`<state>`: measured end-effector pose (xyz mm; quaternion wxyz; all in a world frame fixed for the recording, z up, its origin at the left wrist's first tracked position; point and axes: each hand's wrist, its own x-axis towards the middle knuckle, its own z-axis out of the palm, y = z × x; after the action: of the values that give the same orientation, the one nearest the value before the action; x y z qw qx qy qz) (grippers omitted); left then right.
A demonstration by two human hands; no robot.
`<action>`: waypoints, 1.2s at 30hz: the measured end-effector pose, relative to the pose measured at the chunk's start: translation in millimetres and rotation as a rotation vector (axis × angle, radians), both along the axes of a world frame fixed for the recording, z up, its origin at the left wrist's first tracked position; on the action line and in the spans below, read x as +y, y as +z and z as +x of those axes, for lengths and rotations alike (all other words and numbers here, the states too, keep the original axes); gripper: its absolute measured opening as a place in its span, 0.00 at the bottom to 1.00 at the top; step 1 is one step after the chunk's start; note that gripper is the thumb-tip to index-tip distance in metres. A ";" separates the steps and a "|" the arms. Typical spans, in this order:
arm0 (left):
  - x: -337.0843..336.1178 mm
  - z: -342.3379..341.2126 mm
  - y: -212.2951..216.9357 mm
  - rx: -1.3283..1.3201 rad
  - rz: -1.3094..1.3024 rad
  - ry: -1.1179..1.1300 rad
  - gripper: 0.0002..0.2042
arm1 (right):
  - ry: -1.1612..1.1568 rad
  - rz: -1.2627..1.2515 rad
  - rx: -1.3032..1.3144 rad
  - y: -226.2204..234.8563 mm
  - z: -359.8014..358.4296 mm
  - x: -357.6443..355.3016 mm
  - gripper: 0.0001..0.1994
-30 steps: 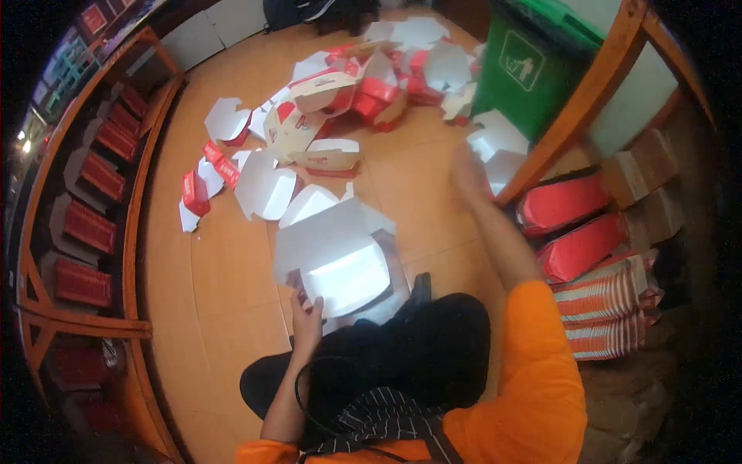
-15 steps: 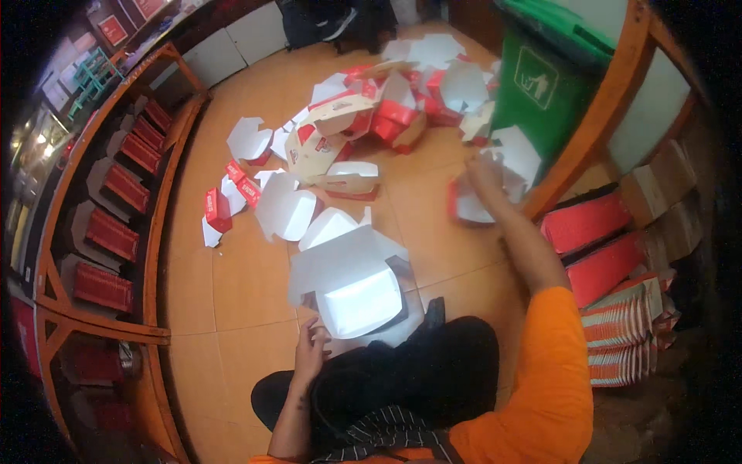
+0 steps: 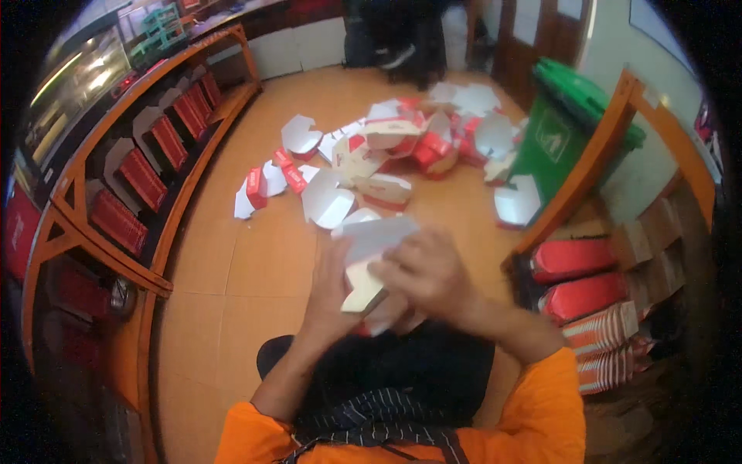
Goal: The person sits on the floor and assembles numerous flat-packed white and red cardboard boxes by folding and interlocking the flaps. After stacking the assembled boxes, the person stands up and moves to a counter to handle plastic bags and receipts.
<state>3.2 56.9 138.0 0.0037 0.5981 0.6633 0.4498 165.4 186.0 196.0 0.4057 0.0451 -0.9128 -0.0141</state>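
Above my lap I hold a paper takeaway box (image 3: 379, 230), with a pale grey inner face toward the far side and a cream flap folded near me. My left hand (image 3: 326, 290) is closed around its left side. On its right side my right hand (image 3: 429, 274), smeared by motion, has fingers bent over the edge by the cream flap. My hands hide much of the box, and a bit of red shows beneath. Beyond it, several red, white and cream boxes (image 3: 379, 193) lie piled loosely on the floor. One white-lined box (image 3: 516, 203) lies apart at the right.
A green wheeled bin (image 3: 553, 147) stands at the far right beside an orange wooden frame (image 3: 576, 178). Stacked red and striped cartons (image 3: 576, 259) sit at my right. Along the left runs a wooden shelf rack (image 3: 158, 263) with red flat-packed cartons. A dark-clothed person (image 3: 398, 39) is at the back.
My right hand has come back from beside the bin to the box before me. My left hand has risen from my lap onto that box. The view has tilted upward.
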 end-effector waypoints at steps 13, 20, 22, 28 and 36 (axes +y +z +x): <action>-97.6 -11.6 -115.1 -0.755 0.073 0.236 0.11 | 0.070 -1.958 0.183 -179.2 8.2 -90.4 0.26; -114.3 -20.6 -121.6 -1.124 -0.074 0.039 0.06 | 0.484 -2.189 -0.012 -186.7 -0.9 -59.3 0.23; -113.0 -19.6 -140.7 -1.441 0.008 -0.007 0.06 | 0.482 -2.103 0.029 -183.0 -1.4 -59.3 0.22; -93.7 -4.0 -131.8 -1.173 0.025 0.447 0.23 | 0.031 -2.154 0.196 -197.0 -18.2 -73.3 0.19; -72.3 -10.4 -114.4 -1.148 0.207 -0.117 0.23 | -0.538 -1.433 -0.171 -270.7 13.9 10.1 0.17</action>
<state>-7.2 -15.4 23.6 0.3289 0.2918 0.4737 0.7631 179.3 196.1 -74.7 0.2465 -0.4513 -0.7065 0.4862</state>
